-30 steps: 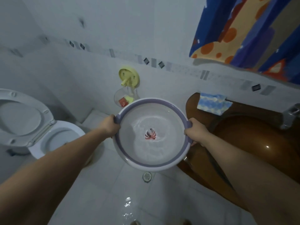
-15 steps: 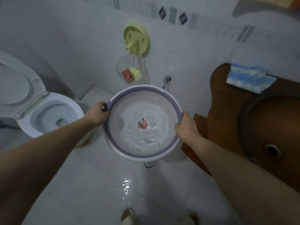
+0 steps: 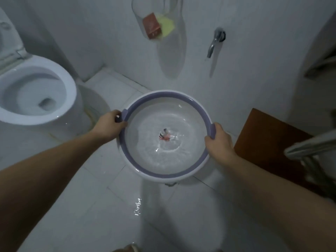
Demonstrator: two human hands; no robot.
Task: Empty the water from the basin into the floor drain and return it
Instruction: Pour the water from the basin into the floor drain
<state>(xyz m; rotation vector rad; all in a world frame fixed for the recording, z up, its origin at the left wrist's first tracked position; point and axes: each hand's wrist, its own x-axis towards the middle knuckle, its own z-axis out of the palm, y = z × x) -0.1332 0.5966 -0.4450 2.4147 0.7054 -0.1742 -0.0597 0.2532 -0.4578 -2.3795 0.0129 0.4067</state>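
A round white basin with a purple rim band hangs level above the tiled floor, rippling water inside and a small red-and-black mark at its bottom centre. My left hand grips the basin's left handle. My right hand grips its right handle. The floor drain lies under the basin's near edge, and only a sliver of its metal edge shows.
An open toilet stands at the left. A wall tap and a clear hanging holder with soap pieces are on the wall ahead. A brown wooden cabinet and a metal rack are on the right. A wet patch shines on the tiles.
The basin has come down lower toward the floor, still held level in both hands. My view has tilted downward, so the sink top and curtain have left the frame.
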